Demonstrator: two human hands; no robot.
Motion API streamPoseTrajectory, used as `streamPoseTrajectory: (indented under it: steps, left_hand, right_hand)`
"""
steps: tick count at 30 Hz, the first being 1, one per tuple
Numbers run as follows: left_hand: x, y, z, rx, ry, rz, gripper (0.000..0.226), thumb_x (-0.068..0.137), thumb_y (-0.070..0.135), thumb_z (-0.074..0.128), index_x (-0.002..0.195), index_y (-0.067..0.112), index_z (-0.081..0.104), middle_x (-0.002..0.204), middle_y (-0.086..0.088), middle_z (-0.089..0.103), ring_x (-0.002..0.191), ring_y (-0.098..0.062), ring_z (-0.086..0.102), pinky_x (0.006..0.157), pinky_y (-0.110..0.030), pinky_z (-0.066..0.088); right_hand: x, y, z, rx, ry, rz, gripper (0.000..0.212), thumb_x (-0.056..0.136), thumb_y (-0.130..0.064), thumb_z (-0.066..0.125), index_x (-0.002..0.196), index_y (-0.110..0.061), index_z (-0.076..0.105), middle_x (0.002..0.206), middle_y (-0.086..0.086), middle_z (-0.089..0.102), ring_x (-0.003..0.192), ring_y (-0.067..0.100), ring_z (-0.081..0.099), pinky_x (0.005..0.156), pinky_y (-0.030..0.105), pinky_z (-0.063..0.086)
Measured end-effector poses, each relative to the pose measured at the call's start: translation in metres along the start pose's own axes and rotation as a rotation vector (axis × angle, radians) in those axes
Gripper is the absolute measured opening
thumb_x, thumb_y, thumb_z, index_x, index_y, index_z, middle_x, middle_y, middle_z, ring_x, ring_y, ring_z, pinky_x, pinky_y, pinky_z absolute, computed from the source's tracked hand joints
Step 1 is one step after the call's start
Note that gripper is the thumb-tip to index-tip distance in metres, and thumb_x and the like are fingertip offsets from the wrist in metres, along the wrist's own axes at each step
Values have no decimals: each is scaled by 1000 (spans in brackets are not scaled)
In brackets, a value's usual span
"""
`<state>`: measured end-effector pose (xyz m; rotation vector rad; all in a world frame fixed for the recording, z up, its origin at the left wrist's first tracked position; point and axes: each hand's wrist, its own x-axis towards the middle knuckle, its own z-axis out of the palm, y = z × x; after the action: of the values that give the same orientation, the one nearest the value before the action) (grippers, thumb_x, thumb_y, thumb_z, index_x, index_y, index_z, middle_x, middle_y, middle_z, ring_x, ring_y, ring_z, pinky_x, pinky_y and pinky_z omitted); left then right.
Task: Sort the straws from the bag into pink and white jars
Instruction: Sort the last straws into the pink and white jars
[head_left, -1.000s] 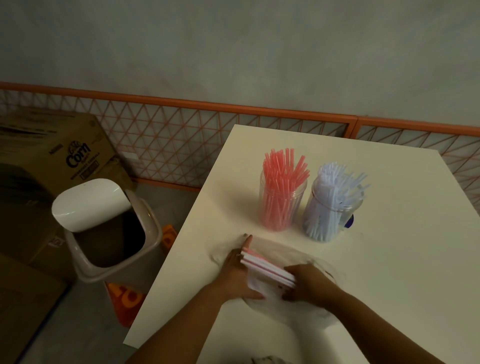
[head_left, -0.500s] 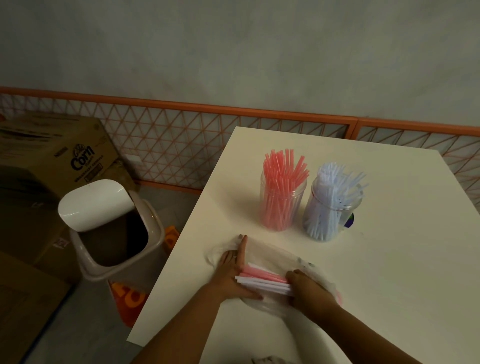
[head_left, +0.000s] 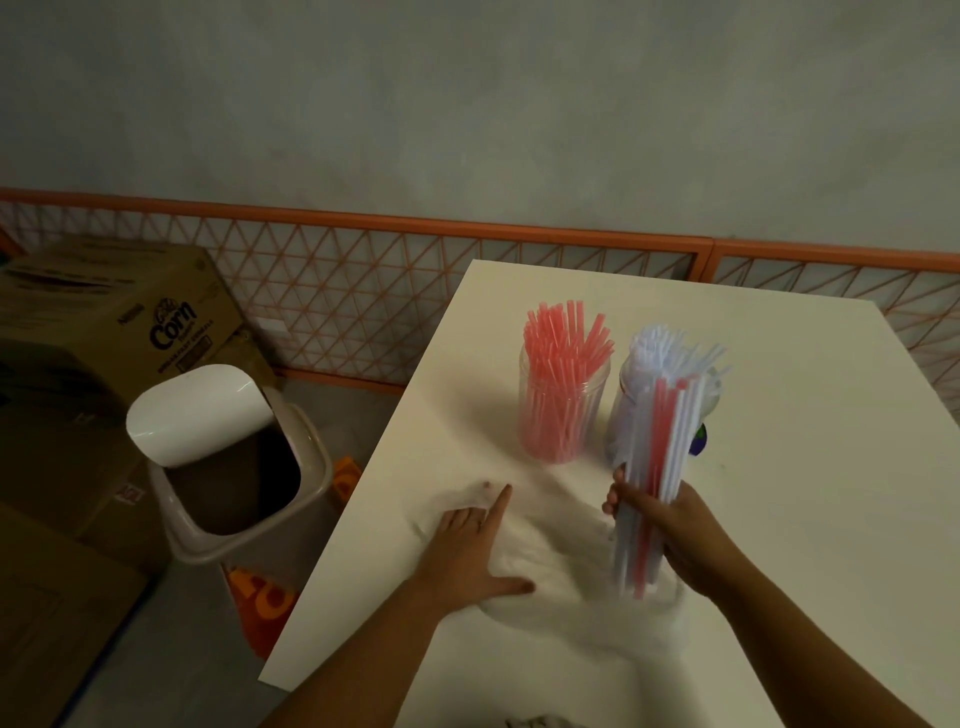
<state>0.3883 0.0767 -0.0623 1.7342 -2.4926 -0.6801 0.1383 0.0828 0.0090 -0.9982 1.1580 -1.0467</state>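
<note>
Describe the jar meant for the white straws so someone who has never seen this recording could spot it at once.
Start at the white table against the orange mesh fence. Two clear jars stand side by side near its middle. The white-straw jar is the right-hand one, filled with pale straws, partly hidden behind the mixed bundle that the right hand holds; its neighbour, the pink-straw jar, holds only pink straws.

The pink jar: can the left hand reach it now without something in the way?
Probably yes. The left hand rests flat on the bag, and only bare table lies between it and the pink jar. The right hand's straws stand off to the side.
</note>
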Motion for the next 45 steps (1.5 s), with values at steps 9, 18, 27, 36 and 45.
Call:
streamPoseTrajectory:
  steps: [9, 18, 27, 36, 45]
  left_hand:
    - [15, 62, -31, -188, 649, 119, 55, 95, 53, 25, 122, 16, 56, 79, 5, 64, 70, -7, 55, 66, -20, 40]
    - [36, 152, -100, -1086, 48, 94, 31, 94, 29, 50, 119, 13, 59, 102, 0, 66, 94, -14, 65, 81, -24, 55]
    - [49, 177, -102, -1189, -70, -6, 27, 91, 22, 57, 115, 10, 60, 96, -4, 69, 87, -19, 68, 78, -35, 57]
    - [60, 194, -104, -1177, -78, -6, 16, 92, 25, 55, 106, 22, 62, 105, -7, 70, 95, -22, 68, 91, -41, 53]
    - [66, 206, -107, -1124, -57, -64, 25, 90, 27, 57, 113, 17, 61, 94, 0, 70, 87, -18, 67, 80, -35, 55]
  right_hand:
    - [-2, -37, 7, 248, -7, -127, 25, 80, -15, 65, 102, -7, 56, 81, 9, 63, 77, 22, 66, 69, 28, 55]
    - [-13, -49, 11, 182, -48, -98, 42, 77, -16, 65, 117, -11, 53, 89, 8, 72, 86, 23, 71, 68, 27, 57]
    - [-22, -63, -15, 242, -132, 49, 40, 73, -15, 63, 112, -12, 57, 83, 8, 73, 82, 22, 71, 67, 28, 57]
    - [-22, -68, -36, 360, -130, 135, 43, 82, -12, 64, 123, -4, 53, 94, 17, 70, 89, 30, 69, 72, 36, 58]
    - [-23, -74, -40, 278, -83, 125, 43, 79, -19, 67, 118, -6, 55, 89, 12, 72, 84, 26, 71, 67, 32, 58]
